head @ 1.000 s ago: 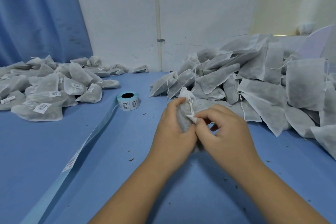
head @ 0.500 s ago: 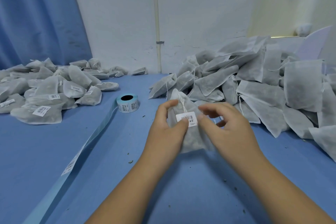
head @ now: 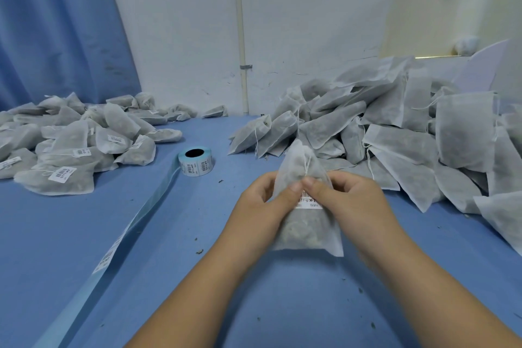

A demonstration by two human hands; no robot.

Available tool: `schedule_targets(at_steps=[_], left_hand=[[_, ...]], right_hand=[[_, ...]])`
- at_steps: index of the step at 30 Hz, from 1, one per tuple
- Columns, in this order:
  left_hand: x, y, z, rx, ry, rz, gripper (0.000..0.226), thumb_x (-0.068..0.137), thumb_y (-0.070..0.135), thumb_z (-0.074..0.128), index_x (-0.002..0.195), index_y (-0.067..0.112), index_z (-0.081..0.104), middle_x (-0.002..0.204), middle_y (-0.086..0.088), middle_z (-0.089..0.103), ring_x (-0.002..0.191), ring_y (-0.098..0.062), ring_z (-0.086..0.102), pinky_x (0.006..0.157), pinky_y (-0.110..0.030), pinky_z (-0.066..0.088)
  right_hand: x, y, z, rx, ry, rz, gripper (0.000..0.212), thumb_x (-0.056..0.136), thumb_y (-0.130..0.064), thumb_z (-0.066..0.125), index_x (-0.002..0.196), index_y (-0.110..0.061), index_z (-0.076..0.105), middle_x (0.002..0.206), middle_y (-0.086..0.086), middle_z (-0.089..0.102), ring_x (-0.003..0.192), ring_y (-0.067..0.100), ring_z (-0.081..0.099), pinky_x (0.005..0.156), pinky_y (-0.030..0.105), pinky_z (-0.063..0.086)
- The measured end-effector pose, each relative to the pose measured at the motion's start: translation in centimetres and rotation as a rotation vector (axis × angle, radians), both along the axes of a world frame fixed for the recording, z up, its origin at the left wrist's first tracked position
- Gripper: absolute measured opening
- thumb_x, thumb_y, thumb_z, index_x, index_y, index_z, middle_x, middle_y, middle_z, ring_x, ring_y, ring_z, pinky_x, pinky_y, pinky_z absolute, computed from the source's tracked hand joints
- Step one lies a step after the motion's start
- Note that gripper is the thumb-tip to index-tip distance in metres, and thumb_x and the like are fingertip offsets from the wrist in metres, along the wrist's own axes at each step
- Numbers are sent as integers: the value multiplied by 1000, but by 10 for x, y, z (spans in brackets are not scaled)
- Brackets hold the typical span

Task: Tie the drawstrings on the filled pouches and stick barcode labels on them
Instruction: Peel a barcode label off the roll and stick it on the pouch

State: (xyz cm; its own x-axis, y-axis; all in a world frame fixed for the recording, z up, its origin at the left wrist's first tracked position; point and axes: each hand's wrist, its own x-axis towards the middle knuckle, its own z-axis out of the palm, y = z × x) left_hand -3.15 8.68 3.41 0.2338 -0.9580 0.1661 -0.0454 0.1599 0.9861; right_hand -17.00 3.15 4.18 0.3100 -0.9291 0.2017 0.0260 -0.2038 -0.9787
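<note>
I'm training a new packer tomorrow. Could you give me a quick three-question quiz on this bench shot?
1. True or false: the pouch gripped by the left hand and right hand already bears a label.
2. The label roll lies: (A) on the right pile, (B) on the blue table, (C) atop the held pouch.
3. Fill in: the pile of labelled pouches lies on the person's ____ side.
Key: 1 true; 2 B; 3 left.

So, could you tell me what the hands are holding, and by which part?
One filled pouch, held by both the left hand and right hand at its middle, thumbs at the barcode label.
</note>
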Motion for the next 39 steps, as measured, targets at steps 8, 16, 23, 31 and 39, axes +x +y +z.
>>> schedule_targets(at_steps=[8,16,23,31,39], left_hand=[[5,-3,-2,-30,-7,209,19,93,34,64,85,19,73,82,-1,76,75,-16,72,64,-28,57],[18,14,17,130,-96,97,19,92,36,66,97,18,70,88,0,76,76,-16,71,67,-30,56],[62,65,49,277,-257,-44,29,84,27,61,113,24,60,88,-4,75,69,-22,71,55,-31,55],[172,105,56,261,27,307,18,94,20,63,111,13,67,71,-6,66,46,-17,52,40,-20,38],[266,68,85,-53,340,517,55,93,4,64,143,5,41,124,-11,61,95,-25,68,79,-30,58]], right_hand=[[5,7,-2,56,52,218,19,82,-28,75,98,-18,73,92,0,76,88,17,73,79,36,59],[8,11,2,212,-74,253,14,90,-21,66,97,-12,74,95,9,76,90,24,73,83,38,56],[62,27,21,201,-55,271,24,95,-27,59,89,-9,74,88,11,76,85,27,72,78,41,55],[161,45,46,213,1,343,21,95,-20,56,88,-6,70,74,6,68,54,14,62,53,26,51],[200,45,37,190,97,320,18,93,-14,55,85,-7,69,60,1,61,49,13,56,48,22,46]])
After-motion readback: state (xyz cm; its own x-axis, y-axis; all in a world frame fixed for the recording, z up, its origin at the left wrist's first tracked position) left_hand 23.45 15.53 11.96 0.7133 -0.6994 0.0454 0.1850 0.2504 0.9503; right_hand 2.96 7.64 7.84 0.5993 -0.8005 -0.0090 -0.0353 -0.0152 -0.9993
